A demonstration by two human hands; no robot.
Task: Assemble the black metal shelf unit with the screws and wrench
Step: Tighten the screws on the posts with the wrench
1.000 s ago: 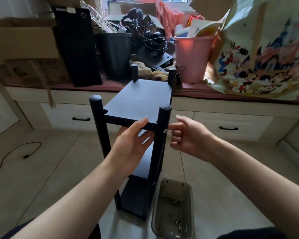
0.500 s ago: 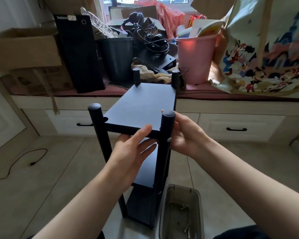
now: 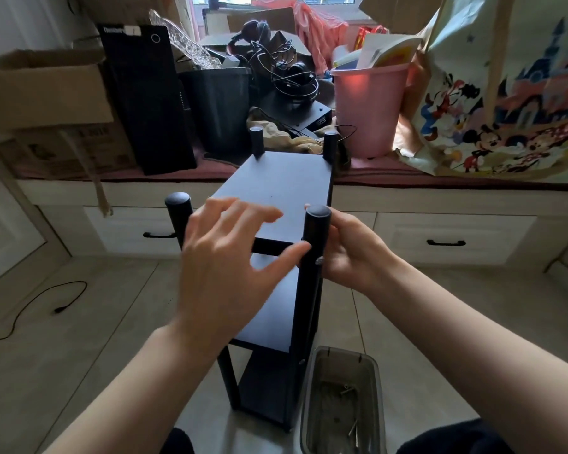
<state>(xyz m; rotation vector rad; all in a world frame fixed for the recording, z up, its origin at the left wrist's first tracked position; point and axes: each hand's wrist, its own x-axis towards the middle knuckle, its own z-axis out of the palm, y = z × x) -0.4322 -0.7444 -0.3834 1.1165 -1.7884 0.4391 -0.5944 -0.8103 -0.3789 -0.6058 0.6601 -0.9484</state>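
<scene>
Tall black metal shelf unit [image 3: 276,191] upright btwn hands. Right hand [image 3: 351,253] grips near-right round post [image 3: 313,244]. Left hand [image 3: 230,257] open, fingers spread over top shelf. Clear plastic screw tub [image 3: 373,388] below right wrist.

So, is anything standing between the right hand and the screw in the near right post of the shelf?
Nothing visible does. The right hand is right beside the screw on the near right post; only the left hand has its thumb touching that post from the other side.

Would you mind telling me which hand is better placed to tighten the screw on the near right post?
Probably the right hand: it grips the post beside the screw, while the left hand hovers open.
</scene>
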